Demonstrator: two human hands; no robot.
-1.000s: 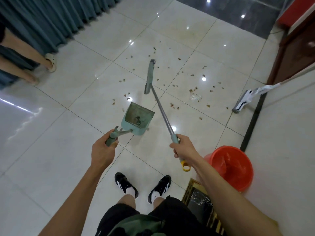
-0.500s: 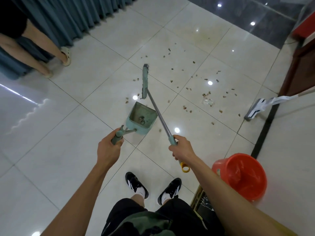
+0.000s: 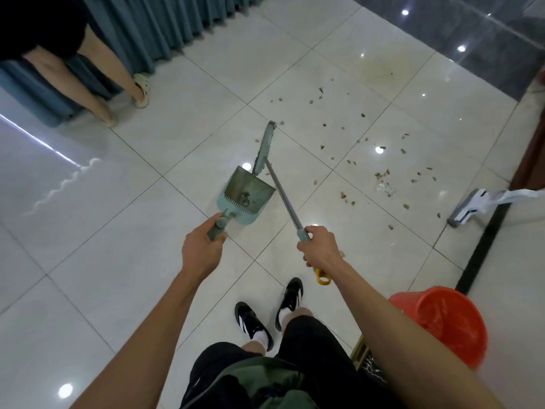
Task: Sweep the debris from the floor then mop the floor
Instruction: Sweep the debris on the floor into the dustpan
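My left hand (image 3: pixel 200 249) grips the handle of a teal dustpan (image 3: pixel 246 196) whose mouth rests on the white tiles; a few bits lie inside it. My right hand (image 3: pixel 320 249) grips the grey broom handle (image 3: pixel 284 196). The teal broom head (image 3: pixel 264 147) sits on the floor just beyond the pan's open edge. Brown debris (image 3: pixel 351 160) is scattered over the tiles to the right of the broom. A white flat mop (image 3: pixel 472 205) lies at the right.
A red bucket (image 3: pixel 448 323) lined with a bag stands at my right. Another person's legs (image 3: pixel 97 84) stand by the teal curtain (image 3: pixel 165 22) at the upper left. Dark wooden furniture (image 3: pixel 530 149) lines the right edge. My black shoes (image 3: pixel 265 314) are below the hands.
The broom head has swept in toward the dustpan's mouth, and the debris near the pan's left side is gone. The view has shifted left.
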